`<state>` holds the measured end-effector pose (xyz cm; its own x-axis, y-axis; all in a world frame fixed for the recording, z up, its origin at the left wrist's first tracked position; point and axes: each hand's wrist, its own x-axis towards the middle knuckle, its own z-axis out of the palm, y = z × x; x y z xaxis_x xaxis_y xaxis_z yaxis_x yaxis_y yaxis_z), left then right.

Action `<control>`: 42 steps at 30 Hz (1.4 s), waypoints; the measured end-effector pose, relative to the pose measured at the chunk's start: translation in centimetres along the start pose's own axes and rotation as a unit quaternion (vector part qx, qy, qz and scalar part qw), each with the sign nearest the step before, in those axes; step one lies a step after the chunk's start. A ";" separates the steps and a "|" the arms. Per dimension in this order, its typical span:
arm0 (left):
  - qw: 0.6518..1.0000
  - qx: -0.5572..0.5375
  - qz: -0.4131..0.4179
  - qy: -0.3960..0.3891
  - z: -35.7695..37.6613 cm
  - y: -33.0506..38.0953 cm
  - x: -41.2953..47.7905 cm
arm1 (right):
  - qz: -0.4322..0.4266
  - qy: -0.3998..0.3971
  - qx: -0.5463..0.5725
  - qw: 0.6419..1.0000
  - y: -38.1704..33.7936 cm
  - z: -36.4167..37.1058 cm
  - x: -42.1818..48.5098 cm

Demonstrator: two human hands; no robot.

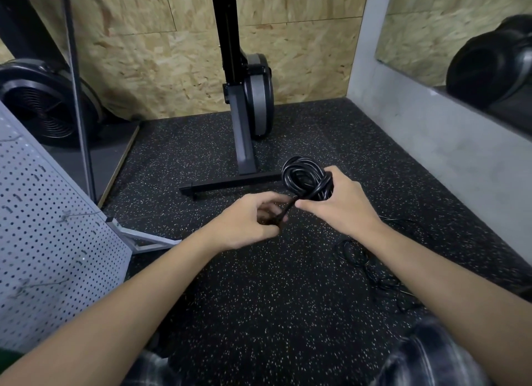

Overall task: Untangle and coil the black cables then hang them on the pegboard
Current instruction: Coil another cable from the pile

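Midair, right hand (pixel 342 204) curls round cable coil (pixel 302 175); left hand (pixel 247 223) pinches tail (pixel 288 210)

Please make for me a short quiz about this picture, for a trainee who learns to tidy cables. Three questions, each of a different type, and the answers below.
1. True or false: the right hand holds the coil.
2. Where does the pegboard stand? A) left of the hands B) right of the hands C) flat on the far wall
3. Fill the gap: the left hand grips the tail that leads out of the ___.

Key: 1 true; 2 A; 3 coil.
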<state>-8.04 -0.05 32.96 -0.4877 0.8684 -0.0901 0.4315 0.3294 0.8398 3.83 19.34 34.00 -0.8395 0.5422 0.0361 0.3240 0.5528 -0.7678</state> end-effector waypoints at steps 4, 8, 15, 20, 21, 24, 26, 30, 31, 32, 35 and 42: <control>0.997 0.054 0.050 0.014 0.3 1.4 -0.6 | 0.023 0.012 0.013 1.000 0.6 0.0 0.4; 0.992 0.044 0.114 0.037 0.4 2.1 -1.0 | 0.050 0.019 0.026 0.998 0.9 -0.4 0.8; 0.979 0.033 0.150 0.137 0.6 3.8 -0.5 | 0.047 -0.027 0.018 0.998 0.6 0.2 0.3; 0.972 0.004 0.150 0.178 1.0 3.7 0.2 | 0.032 -0.023 0.027 0.999 0.1 0.5 0.1; 0.973 -0.002 0.146 0.179 1.0 3.6 0.4 | 0.030 -0.021 0.028 0.999 0.1 0.6 0.1; 0.974 -0.019 0.130 0.183 0.9 2.8 0.8 | 0.035 -0.016 0.040 0.998 0.1 0.6 0.0; 0.976 -0.017 0.125 0.176 1.0 2.6 1.0 | 0.040 -0.010 0.044 0.998 0.1 0.7 0.0; 0.983 0.034 0.110 0.144 2.0 2.6 1.1 | 0.055 -0.016 0.051 0.997 0.0 0.9 0.1; 0.984 0.039 0.107 0.141 2.3 2.7 1.0 | 0.058 -0.017 0.051 0.997 0.0 1.0 0.1; 0.984 0.032 0.105 0.143 2.5 2.9 0.9 | 0.058 -0.016 0.051 0.997 0.0 1.0 0.1; 0.980 -0.033 0.093 0.175 2.3 3.1 0.9 | 0.054 -0.014 0.050 0.997 0.0 1.1 0.0; 0.962 -0.133 0.094 0.217 1.0 1.8 0.7 | 0.051 -0.014 0.098 0.994 -0.4 0.9 0.4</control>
<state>-6.81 1.55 33.85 -0.7160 0.6472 0.2616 0.3626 0.0246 0.9316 3.00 18.76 33.75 -0.8200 0.5689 -0.0638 0.3185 0.3608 -0.8766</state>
